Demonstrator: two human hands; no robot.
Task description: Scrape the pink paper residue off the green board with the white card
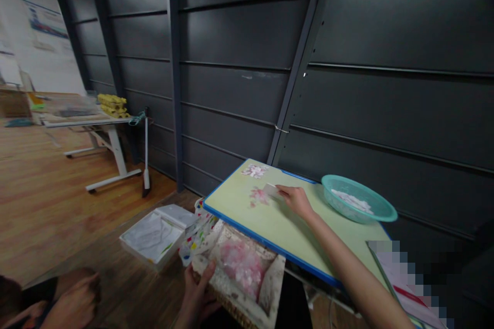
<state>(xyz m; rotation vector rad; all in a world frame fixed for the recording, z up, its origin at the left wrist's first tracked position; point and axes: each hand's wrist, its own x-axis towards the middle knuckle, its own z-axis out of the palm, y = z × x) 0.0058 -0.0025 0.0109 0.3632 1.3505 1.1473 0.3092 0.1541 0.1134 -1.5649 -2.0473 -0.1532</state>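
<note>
- Pinching a thin white card [272,191] between thumb and fingers, the right hand [295,199] is over the surface [227,196], whose pale yellow-green top has a blue edge.
- Just beside the card, toward the left, lies a loose pink pile [259,196]; a whiter, pink-flecked pile [254,170] sits near the far corner.
- Clasping the near left rim of a lined wicker basket [276,288], the left hand [198,285] has its thumb over the edge; pink and white flakes [241,267] fill the basket, just below the surface's near edge.
- At the surface's far right stands a turquoise plastic basin [358,216] holding white material [353,201].
- A flat board [393,277] at the near right is partly pixelated.
- Left of the basket are a colour-spotted bag [189,249] and an open white box [152,239].
- Dark metal panels [231,82] wall off the area behind.
- Farther left, a white-legged table [116,149] bears stacked yellow trays [112,105], above wood-look flooring [27,164]; a long-handled broom [146,164] stands beside it.
- Another person's hand [79,298] shows at lower left.
</note>
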